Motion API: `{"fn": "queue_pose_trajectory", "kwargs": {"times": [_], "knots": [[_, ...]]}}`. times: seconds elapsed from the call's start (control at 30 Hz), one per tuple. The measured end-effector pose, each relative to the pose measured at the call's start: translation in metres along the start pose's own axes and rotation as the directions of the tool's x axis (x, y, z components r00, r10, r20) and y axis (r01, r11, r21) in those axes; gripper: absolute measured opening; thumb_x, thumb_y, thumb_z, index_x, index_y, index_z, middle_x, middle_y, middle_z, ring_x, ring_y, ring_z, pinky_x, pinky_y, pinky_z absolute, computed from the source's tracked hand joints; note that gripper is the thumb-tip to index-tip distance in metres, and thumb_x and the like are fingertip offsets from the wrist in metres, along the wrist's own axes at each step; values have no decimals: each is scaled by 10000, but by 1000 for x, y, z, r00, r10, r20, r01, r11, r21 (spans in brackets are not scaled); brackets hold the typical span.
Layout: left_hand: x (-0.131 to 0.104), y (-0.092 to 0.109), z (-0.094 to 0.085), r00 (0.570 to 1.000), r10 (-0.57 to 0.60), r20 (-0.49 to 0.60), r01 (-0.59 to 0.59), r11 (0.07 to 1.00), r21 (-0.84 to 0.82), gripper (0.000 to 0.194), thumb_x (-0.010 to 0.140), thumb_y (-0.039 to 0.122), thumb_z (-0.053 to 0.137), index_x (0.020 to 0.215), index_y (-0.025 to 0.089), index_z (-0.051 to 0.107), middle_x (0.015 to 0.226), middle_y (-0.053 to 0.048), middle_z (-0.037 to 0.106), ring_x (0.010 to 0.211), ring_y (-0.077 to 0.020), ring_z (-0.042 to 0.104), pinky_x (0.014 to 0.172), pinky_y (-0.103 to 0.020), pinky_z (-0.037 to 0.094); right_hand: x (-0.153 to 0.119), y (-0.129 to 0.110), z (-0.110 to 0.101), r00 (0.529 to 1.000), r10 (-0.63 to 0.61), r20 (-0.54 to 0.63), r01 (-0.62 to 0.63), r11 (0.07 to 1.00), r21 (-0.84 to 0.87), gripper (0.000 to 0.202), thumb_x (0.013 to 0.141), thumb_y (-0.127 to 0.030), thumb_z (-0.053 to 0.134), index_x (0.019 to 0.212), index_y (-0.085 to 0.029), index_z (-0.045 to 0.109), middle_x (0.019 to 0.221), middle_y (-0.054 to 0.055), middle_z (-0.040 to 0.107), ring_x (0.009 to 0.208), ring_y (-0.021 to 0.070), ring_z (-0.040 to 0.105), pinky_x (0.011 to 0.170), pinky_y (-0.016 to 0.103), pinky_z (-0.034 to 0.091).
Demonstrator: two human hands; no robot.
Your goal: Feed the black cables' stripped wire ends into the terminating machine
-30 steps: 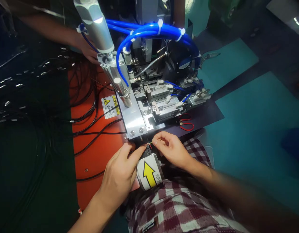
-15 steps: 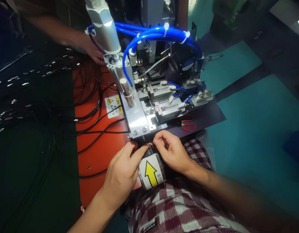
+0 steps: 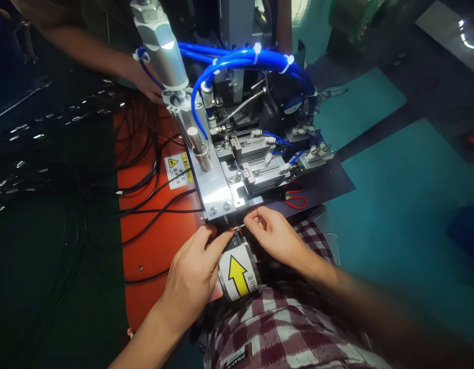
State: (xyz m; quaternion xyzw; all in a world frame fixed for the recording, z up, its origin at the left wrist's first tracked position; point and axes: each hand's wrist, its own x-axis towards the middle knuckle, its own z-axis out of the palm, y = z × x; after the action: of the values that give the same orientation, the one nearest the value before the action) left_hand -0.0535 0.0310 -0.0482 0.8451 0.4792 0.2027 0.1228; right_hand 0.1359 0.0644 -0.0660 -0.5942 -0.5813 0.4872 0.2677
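Observation:
At the front edge of a metal bench machine (image 3: pixel 217 187) with pneumatic cylinders, my two hands meet over a small dark fixture (image 3: pixel 237 239). My left hand (image 3: pixel 194 261) is closed, its thumb stretched toward the fixture; what lies under the fingers is hidden. Thumb and forefinger of my right hand (image 3: pixel 273 230) are pinched on a thin, light-coloured wire that runs left to my left thumb. A short red wire end (image 3: pixel 240 231) sticks out between the hands. Just below is a round housing with a yellow arrow label (image 3: pixel 238 274).
Black cables (image 3: pixel 156 210) trail over the orange board (image 3: pixel 144 297) at left. Blue air hoses (image 3: pixel 252 55) arch above the machine. Red-handled cutters (image 3: pixel 296 200) lie right of it. Another person's hand (image 3: pixel 148 84) is behind the machine at upper left.
The view has shifted slightly, so the machine sits a little further left. Both hands keep nearly the same place; the right fingertips are slightly closer together around the thin wire.

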Motion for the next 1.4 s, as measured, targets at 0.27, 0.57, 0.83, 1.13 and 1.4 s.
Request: {"fn": "queue_pose_trajectory", "kwargs": {"times": [0.27,0.57,0.83,1.13,1.4], "knots": [[0,-1,0,1000,-6,-10,6,1000,-13,343,874,56,415,1129,105,640,963,-125,564,838,-213,587,658,-303,533,-2,-5,13,996,-79,-39,83,989,124,108,841,-262,556,786,-172,582,543,-64,437,489,87,394,473,209,301],[0,0,-1,1000,-13,8,13,999,-31,317,898,95,413,1121,106,637,965,-124,579,833,-206,591,658,-294,529,-1,0,5,1000,4,-2,-3,968,252,128,800,-271,575,750,-157,603,576,-44,475,511,91,406,481,219,312],[4,1,-2,999,-24,-23,22,996,-91,250,888,87,448,1070,119,616,940,-93,626,852,-196,599,722,-295,520,4,-7,-4,955,155,251,-258,853,454,203,755,-310,596,638,-153,542,490,-77,402,415,55,302,411,209,205],[4,2,-2,999,-36,-34,33,996,-87,236,884,79,451,1041,136,618,958,-85,625,861,-188,607,729,-291,524,-20,-4,7,994,92,67,-109,940,324,161,787,-312,604,734,-161,617,610,-7,564,546,114,484,505,230,371],[4,1,-1,999,-42,-19,40,998,-56,246,884,84,446,1044,129,627,979,-102,616,876,-200,605,738,-307,530,-7,-4,-5,997,-55,52,46,985,166,118,799,-254,564,728,-166,597,594,-24,519,528,100,437,499,225,331]]}}
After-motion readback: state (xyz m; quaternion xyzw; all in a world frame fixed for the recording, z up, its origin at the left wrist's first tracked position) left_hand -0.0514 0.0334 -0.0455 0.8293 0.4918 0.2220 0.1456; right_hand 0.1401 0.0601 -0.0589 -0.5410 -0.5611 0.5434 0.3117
